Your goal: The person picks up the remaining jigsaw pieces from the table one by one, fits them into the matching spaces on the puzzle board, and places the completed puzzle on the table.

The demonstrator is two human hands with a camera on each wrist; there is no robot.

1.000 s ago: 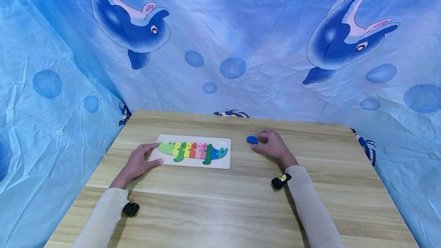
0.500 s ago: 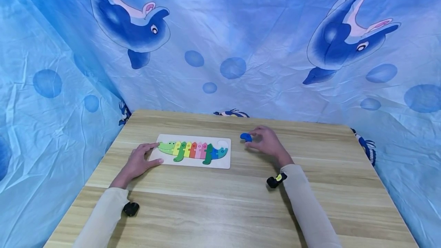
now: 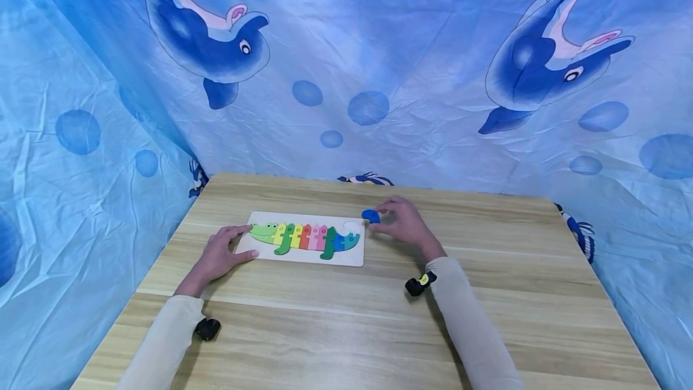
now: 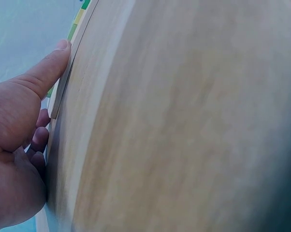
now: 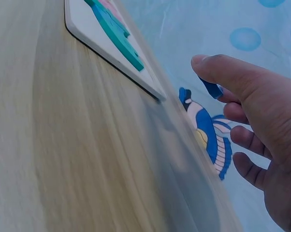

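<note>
A white puzzle board (image 3: 346, 259) lies on the table with a colourful crocodile in it. Its light-green head (image 3: 263, 231) is at the left, and a pale curled tail recess (image 3: 354, 226) shows at the upper right. My left hand (image 3: 219, 254) rests on the board's left end, thumb and index finger spread and touching it. Between thumb and fingertips, my right hand (image 3: 403, 221) pinches a blue puzzle piece (image 3: 370, 216) above the board's upper right corner. In the right wrist view a strip of this blue piece (image 5: 211, 88) shows under the thumb, the rest hidden.
The wooden table (image 3: 325, 330) carries the board near its far side. A blue curtain (image 3: 411, 137) with printed dolphins hangs behind and beside the table. Black wrist cameras (image 3: 207, 329) sit at both sleeves.
My right hand has moved left with the blue puzzle piece, from right of the board to its upper right corner. The left hand and the board have stayed in place.
</note>
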